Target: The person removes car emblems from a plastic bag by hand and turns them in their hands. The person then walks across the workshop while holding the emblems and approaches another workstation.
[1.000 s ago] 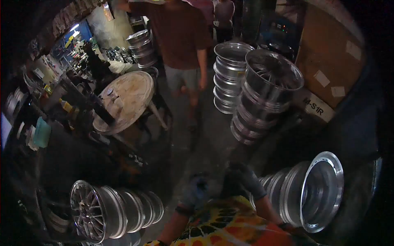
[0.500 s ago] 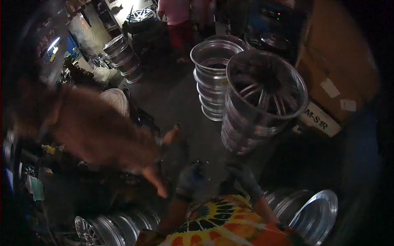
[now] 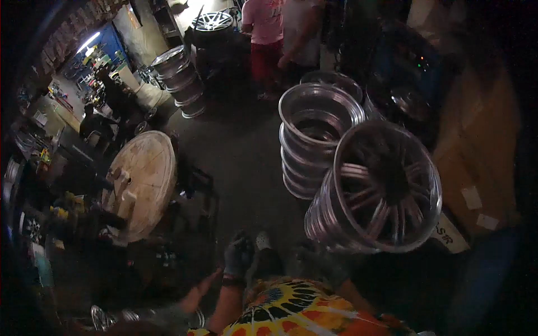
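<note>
My left hand (image 3: 238,256), in a grey glove, hangs low in front of my body. Its fingers look curled in, with no object showing in them. My right hand (image 3: 316,260), also gloved, sits in deep shadow on the other side, and its fingers cannot be made out. Ahead of my right hand, a spoked wheel rim (image 3: 386,187) tops a leaning stack. Just behind it rises another stack of polished rims (image 3: 314,154). Neither hand touches the rims.
A round wooden disc (image 3: 147,185) stands at the left. Farther back are stacked rims (image 3: 182,84) and a spoked wheel (image 3: 213,21) under a light. Two people stand there, one in a pink shirt (image 3: 264,21). Cardboard (image 3: 476,151) is at right. Another person's arm (image 3: 196,294) shows low left.
The other person's arm has swept from the left middle down to the lower left, uncovering the wooden disc. The rim stacks appear nearer and lower as my view shifts.
</note>
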Demonstrator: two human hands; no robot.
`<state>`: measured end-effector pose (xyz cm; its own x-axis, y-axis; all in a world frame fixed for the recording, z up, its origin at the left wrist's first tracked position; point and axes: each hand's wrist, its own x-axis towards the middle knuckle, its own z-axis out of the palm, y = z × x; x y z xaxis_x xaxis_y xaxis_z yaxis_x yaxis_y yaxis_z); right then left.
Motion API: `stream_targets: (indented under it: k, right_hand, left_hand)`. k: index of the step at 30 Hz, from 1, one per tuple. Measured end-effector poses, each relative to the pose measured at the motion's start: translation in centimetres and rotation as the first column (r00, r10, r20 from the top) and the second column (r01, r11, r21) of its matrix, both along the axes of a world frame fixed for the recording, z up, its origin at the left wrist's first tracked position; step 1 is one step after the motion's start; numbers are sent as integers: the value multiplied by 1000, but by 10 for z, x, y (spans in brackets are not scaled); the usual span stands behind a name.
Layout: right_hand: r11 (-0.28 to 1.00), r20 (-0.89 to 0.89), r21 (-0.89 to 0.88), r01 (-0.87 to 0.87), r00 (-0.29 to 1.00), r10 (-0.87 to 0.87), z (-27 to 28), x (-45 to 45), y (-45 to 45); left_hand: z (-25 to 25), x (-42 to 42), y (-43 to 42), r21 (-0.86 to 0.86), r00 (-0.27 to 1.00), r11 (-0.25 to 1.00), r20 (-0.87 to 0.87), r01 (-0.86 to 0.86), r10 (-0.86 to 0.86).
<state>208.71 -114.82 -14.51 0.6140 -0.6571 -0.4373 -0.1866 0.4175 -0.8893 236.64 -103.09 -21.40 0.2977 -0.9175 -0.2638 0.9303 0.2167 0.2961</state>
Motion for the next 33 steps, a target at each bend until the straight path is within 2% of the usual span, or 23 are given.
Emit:
stream_targets:
  k: [1, 2, 3, 4, 5, 6, 7, 8, 10, 11, 12, 16, 18, 22, 23, 24, 25, 27, 28, 30, 31, 32, 33]
  right_hand:
    - [1000, -3, -9, 6, 1000, -6, 26, 12, -10]
    - [994, 5, 85, 62, 998, -63, 48, 25, -20]
    - [977, 12, 179, 118, 992, -122, 57, 38, -30]
    - [977, 18, 171, 125, 991, -130, 53, 52, -42]
    - [992, 71, 66, 105, 992, -109, 43, 64, -54]
    - [995, 122, -46, 90, 989, -84, 34, 78, -68]
    - [994, 122, -50, 100, 988, -93, 24, 90, -78]
    - [990, 111, 7, 139, 984, -139, 14, 104, -93]
    - [984, 97, 66, 167, 980, -173, 18, 135, -116]
    - [981, 42, 52, 187, 981, -189, 31, 152, -128]
    - [978, -16, 35, 206, 978, -206, 39, 170, -144]
    - [988, 84, -48, 146, 986, -141, 29, 208, -181]
    - [981, 149, -77, 179, 975, -166, 36, 225, -190]
    - [970, 69, -241, -16, 997, 34, 27, 232, -213]
    - [791, -96, -595, -147, 989, 112, 21, 231, -220]
    - [472, -270, -832, -292, 956, 115, 15, 232, -229]
    - [475, -268, -831, -289, 957, 113, 2, 237, -239]
    - [611, -192, -760, -222, 975, 115, -4, 237, -252]
    - [737, -110, -660, -148, 989, 100, -1, 238, -259]
    - [896, 27, -445, 1, 1000, 12, 16, 239, -275]
    - [913, 68, -406, 50, 997, -24, 26, 239, -285]
    - [920, 107, -381, 96, 993, -59, 34, 239, -298]
    - [922, 143, -362, 140, 985, -94, 41, 239, -310]
  left_hand:
    - [-15, 9, -9, -9, 1000, 1000, -3, 6, -6]
    - [-41, 21, -19, 233, 814, 969, 577, -83, -69]
    - [-43, 35, -33, 298, 592, 940, 793, -167, -146]
    - [-35, 46, -48, 348, 324, 892, 912, -289, -251]
    - [-24, 58, -60, 325, 779, 937, 618, -128, -108]
    - [-8, 69, -77, 211, 994, 977, 109, 0, -24]
    - [-3, 80, -90, 207, 994, 978, 109, 10, -33]
    - [4, 93, -109, 241, 768, 967, 634, -85, -91]
    - [23, 120, -135, 214, 293, 956, 944, -201, -150]
    - [39, 136, -150, 239, 721, 969, 682, -62, -122]
    - [49, 152, -169, 188, 964, 980, 240, 73, -118]
    - [53, 193, -208, 109, 957, 988, 256, 110, -135]
    - [71, 203, -220, 248, 908, 967, 386, 66, -161]
    - [71, 208, -228, 147, 957, 982, 246, 121, -155]
    - [64, 204, -232, 157, 948, 982, 284, 100, -142]
    - [60, 201, -238, 162, 936, 983, 326, 82, -132]
    - [66, 195, -246, 164, 935, 983, 327, 84, -135]
    - [76, 183, -258, 455, 902, 887, 349, 76, -256]
    - [75, 183, -265, 462, 896, 883, 350, 87, -272]
    - [73, 182, -280, 488, 734, 837, 469, 249, -492]
    - [69, 182, -289, 498, 722, 827, 467, 262, -510]
    - [67, 185, -303, 405, 354, 901, 829, 155, -433]
    - [65, 184, -316, 341, 118, 927, 925, 154, -360]
